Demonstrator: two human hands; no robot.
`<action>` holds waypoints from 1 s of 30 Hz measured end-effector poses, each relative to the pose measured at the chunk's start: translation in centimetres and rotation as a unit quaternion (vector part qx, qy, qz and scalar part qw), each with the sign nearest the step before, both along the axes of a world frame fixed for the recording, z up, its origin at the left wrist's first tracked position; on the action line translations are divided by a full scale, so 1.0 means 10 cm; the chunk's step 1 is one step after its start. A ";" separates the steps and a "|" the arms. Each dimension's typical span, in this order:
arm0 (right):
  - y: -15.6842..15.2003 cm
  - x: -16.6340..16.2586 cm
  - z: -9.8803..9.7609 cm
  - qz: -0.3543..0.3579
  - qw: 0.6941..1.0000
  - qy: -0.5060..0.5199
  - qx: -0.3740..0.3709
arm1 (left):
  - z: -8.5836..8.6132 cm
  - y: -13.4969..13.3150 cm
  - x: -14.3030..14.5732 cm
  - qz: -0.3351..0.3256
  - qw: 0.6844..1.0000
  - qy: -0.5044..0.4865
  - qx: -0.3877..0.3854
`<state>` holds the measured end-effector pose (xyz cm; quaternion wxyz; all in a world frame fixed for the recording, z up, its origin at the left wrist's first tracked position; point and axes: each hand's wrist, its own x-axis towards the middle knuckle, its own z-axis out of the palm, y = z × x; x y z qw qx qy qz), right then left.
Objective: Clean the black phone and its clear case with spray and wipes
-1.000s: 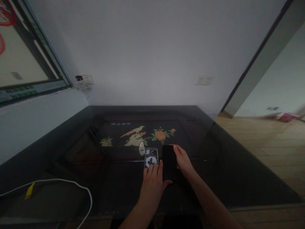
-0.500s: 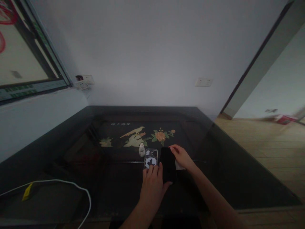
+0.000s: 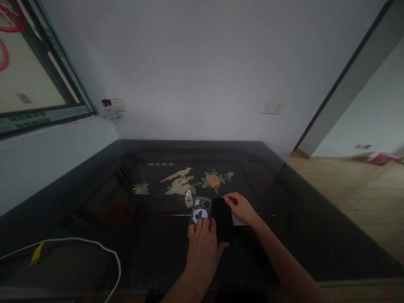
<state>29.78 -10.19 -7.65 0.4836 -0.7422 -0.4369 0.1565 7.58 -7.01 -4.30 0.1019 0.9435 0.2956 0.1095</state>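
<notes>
A black phone [image 3: 222, 220] lies flat on the dark table [image 3: 315, 235]. My left hand [image 3: 203, 244] rests at its near left edge, thumb against the phone's lower corner, fingers lying over the bottom of a clear phone case with a black-and-white picture [image 3: 200, 209]. My right hand [image 3: 241, 207] sits at the phone's far right edge with fingers curled, on top of a white cloth or paper [image 3: 237, 219]. A small white bottle [image 3: 188, 198] stands just left of the case.
The table carries an inlaid bird-and-flower picture [image 3: 186, 181] behind the phone. A white cable with a yellow tag [image 3: 72, 242] loops at the near left. Wall sockets [image 3: 271, 108] sit above the table; wooden floor [image 3: 356, 185] lies to the right.
My right hand has slid from over the phone's upper right to its far right corner, uncovering the white sheet beneath. The left hand has barely moved.
</notes>
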 end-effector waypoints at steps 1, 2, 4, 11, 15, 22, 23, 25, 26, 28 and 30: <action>0.00 0.00 -0.01 -0.003 1.000 -0.005 -0.003 | 0.01 0.00 0.00 0.001 1.000 0.002 -0.002; -0.01 0.00 -0.01 -0.005 1.000 -0.009 -0.006 | 0.02 0.00 0.00 0.003 1.000 0.004 -0.004; -0.01 0.00 -0.02 -0.010 1.000 -0.018 -0.012 | 0.02 0.01 0.00 0.003 1.000 0.008 -0.008; -0.01 -0.01 -0.03 -0.015 0.998 -0.051 -0.041 | 0.01 0.01 0.01 0.005 1.000 0.016 -0.022; -0.01 0.00 -0.03 -0.013 0.996 -0.069 -0.054 | 0.03 0.01 0.00 0.007 0.999 0.023 -0.031; -0.02 0.01 -0.06 -0.015 0.993 -0.093 -0.073 | 0.04 0.01 -0.01 0.010 0.998 0.019 -0.051; -0.02 0.02 -0.06 -0.016 0.993 -0.095 -0.074 | 0.04 0.01 -0.01 0.011 0.998 0.018 -0.055; -0.03 0.02 -0.06 -0.017 0.992 -0.099 -0.075 | 0.03 0.01 -0.01 0.012 0.998 0.015 -0.065; -0.03 0.02 -0.07 -0.016 0.992 -0.100 -0.075 | 0.02 0.01 -0.01 0.011 0.997 0.012 -0.069; -0.03 0.02 -0.07 -0.014 0.992 -0.102 -0.074 | 0.02 0.02 -0.02 0.012 0.997 0.004 -0.077; -0.03 0.01 -0.07 -0.013 0.992 -0.102 -0.072 | 0.01 0.03 -0.01 0.015 0.996 0.002 -0.083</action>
